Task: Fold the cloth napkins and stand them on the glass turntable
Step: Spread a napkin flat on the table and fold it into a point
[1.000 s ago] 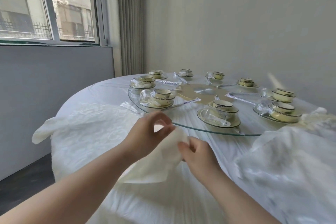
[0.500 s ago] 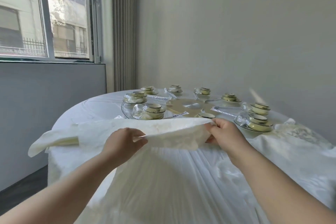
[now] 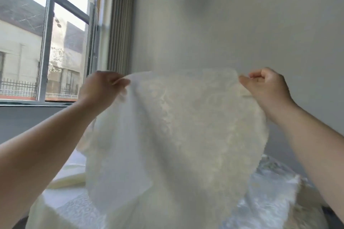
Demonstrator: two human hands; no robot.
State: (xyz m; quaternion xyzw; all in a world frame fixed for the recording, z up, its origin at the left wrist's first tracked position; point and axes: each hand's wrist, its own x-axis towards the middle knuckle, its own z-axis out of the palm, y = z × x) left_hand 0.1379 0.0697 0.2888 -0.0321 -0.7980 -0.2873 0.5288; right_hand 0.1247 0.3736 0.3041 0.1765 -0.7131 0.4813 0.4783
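A cream patterned cloth napkin [image 3: 186, 132] hangs spread out in the air in front of me, blurred by motion. My left hand [image 3: 101, 89] pinches its upper left corner. My right hand [image 3: 266, 87] pinches its upper right corner. Both hands are raised to about the same height, well above the table. The napkin hides the glass turntable and the dishes behind it.
The white-clothed round table [image 3: 61, 210] shows below the napkin. More cream cloth [image 3: 279, 197] lies on it at the right, and a folded cream edge [image 3: 65, 180] at the left. A window [image 3: 42, 46] is at the left, a plain wall behind.
Both hands have lifted the napkin from table height and pulled its top corners apart, so it now hangs open. The view has tilted up and the turntable is hidden.
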